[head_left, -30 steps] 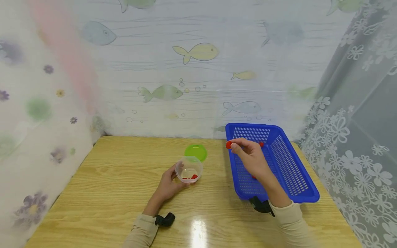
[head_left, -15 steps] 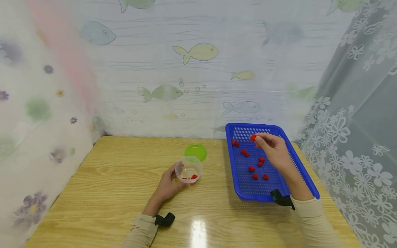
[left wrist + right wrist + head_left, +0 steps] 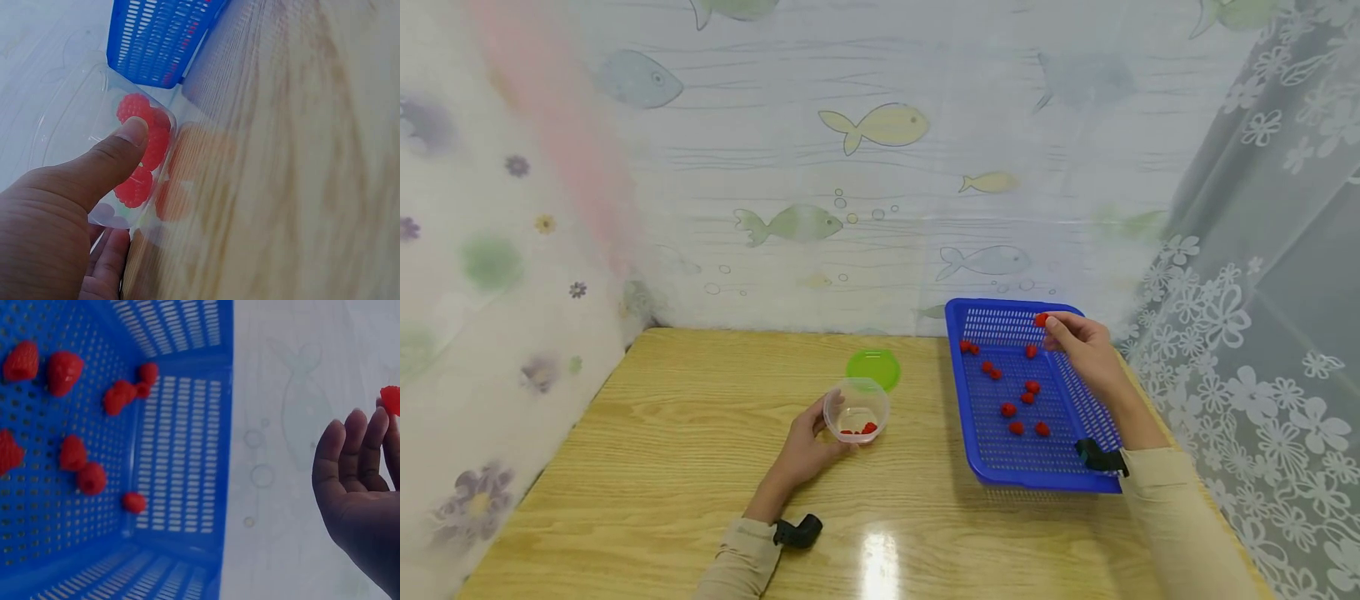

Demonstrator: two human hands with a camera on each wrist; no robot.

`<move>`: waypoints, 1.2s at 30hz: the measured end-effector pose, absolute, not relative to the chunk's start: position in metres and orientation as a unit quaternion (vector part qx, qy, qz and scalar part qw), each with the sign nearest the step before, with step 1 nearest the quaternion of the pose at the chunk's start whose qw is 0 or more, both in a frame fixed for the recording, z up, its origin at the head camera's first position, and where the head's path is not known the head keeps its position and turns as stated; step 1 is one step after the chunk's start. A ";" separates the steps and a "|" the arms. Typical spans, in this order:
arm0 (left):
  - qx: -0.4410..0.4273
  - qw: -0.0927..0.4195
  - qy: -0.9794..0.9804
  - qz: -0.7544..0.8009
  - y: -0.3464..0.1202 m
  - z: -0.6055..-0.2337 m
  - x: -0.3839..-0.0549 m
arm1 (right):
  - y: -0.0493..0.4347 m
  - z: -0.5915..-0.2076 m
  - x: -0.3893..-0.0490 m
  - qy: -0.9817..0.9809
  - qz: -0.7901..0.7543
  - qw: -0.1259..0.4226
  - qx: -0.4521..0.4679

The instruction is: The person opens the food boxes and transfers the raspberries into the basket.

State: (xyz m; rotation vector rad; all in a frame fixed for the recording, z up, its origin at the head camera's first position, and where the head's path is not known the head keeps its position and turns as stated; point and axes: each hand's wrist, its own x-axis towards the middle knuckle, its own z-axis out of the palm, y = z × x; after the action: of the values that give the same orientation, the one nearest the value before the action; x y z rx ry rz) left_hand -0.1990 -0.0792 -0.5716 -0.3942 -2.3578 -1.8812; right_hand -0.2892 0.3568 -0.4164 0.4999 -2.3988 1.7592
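Observation:
My left hand holds a clear plastic tub on the table, thumb along its near side and fingers around the left. In the left wrist view several red raspberries lie at the bottom of the tub, seen through its wall beside the thumb. Over the far right part of a blue perforated basket, my right hand pinches one raspberry between thumb and fingertips, raised above the rim. The right wrist view catches that raspberry at its edge, the other fingers loosely bent.
Several more raspberries are scattered across the basket floor, some in pairs. A green round lid lies on the wooden table just behind the tub. A patterned curtain hangs behind the table.
My right hand has moved right, from the basket's left rim to its far right side, with the raspberry still pinched. The left hand and tub have stayed in place.

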 end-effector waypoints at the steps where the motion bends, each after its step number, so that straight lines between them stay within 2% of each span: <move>1: -0.128 0.049 -0.774 -0.617 -0.079 -0.572 -0.199 | 0.359 -0.418 -0.292 -0.795 0.582 0.058 0.160; 11: -0.125 0.047 -0.789 -0.599 -0.080 -0.571 -0.201 | 0.372 -0.427 -0.305 -0.792 0.592 0.028 0.145; 23: -0.128 0.046 -0.789 -0.599 -0.079 -0.573 -0.199 | 0.371 -0.429 -0.301 -0.793 0.587 0.035 0.159; 31: -0.127 0.043 -0.787 -0.602 -0.080 -0.573 -0.199 | 0.321 -0.395 -0.253 -0.819 0.529 0.072 0.210; 36: -0.126 0.044 -0.786 -0.604 -0.081 -0.572 -0.199 | 0.268 -0.390 -0.218 -0.819 0.506 0.048 0.266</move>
State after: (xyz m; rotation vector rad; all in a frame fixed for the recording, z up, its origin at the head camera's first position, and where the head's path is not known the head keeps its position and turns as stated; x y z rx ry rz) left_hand -0.1990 -0.0806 -0.5720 -0.3862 -2.4022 -1.8456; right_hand -0.2177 0.2678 -0.3903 0.8103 -2.4963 1.5437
